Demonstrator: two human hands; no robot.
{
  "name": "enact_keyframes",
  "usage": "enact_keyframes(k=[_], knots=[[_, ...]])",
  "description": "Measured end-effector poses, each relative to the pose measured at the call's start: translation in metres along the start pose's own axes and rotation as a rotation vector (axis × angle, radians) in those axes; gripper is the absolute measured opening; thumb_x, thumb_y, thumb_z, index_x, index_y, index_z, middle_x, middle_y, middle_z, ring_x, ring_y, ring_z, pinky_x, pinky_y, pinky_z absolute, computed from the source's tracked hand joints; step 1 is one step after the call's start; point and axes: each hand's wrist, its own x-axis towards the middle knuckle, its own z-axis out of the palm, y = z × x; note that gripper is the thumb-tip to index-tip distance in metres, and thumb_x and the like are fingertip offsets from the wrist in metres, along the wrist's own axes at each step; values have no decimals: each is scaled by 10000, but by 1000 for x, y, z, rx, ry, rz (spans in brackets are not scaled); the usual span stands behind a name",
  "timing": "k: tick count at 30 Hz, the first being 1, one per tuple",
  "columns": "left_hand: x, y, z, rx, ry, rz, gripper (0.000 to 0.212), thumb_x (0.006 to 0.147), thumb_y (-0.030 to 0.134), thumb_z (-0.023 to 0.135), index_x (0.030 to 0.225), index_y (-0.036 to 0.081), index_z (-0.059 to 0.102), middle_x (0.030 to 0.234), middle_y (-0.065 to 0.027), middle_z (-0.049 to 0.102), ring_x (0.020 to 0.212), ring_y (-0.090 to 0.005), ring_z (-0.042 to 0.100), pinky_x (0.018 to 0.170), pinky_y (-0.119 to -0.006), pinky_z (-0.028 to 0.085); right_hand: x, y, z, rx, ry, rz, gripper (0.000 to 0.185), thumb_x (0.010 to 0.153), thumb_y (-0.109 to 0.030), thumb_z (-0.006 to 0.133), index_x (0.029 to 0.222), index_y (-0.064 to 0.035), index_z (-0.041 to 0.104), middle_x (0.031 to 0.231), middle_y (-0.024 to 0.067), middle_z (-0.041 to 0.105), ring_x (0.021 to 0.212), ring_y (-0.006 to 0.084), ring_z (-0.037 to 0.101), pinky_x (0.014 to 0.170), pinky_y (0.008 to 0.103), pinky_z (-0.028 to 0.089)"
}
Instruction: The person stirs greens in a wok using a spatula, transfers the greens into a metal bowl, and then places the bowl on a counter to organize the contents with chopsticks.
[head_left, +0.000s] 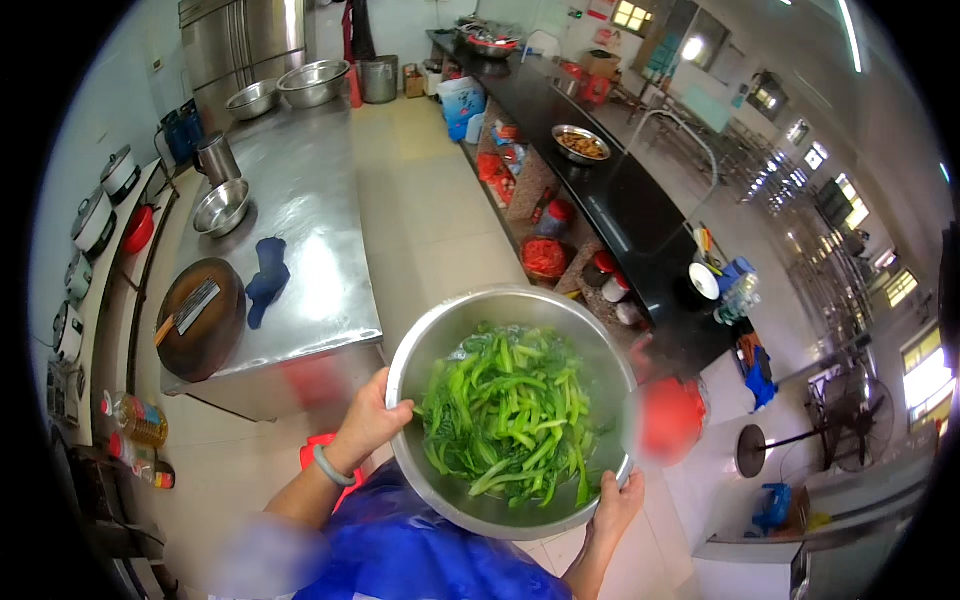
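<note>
A wide stainless steel basin (626, 375) is held in front of my blue apron, above the floor. My left hand (376, 411) grips its left rim, the thumb over the edge. At the lower right, my right hand (619, 496) has hold of the rim, with most of its fingers hidden beneath the basin. Glossy green leafy vegetables (510, 412), cut in lengths and looking wet, are heaped inside. A pale bangle (333, 466) circles my left wrist.
A steel table (315, 202) at left bears a round chopping board (202, 322) with a cleaver (196, 304), a blue cloth (268, 281) and an empty bowl (223, 208). The black counter (622, 217) at right carries a bowl of cooked food (581, 144). A red bucket (671, 420) stands beside the basin.
</note>
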Motion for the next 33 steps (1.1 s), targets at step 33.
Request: enact_keyframes(k=[33], knots=[[609, 31, -19, -65, 401, -105, 344, 767, 51, 627, 1102, -22, 608, 912, -100, 676, 820, -173, 625, 766, -314, 505, 545, -60, 510, 107, -413, -76, 261, 805, 34, 609, 1062, 41, 561, 928, 75, 633, 799, 132, 586, 746, 274, 475]])
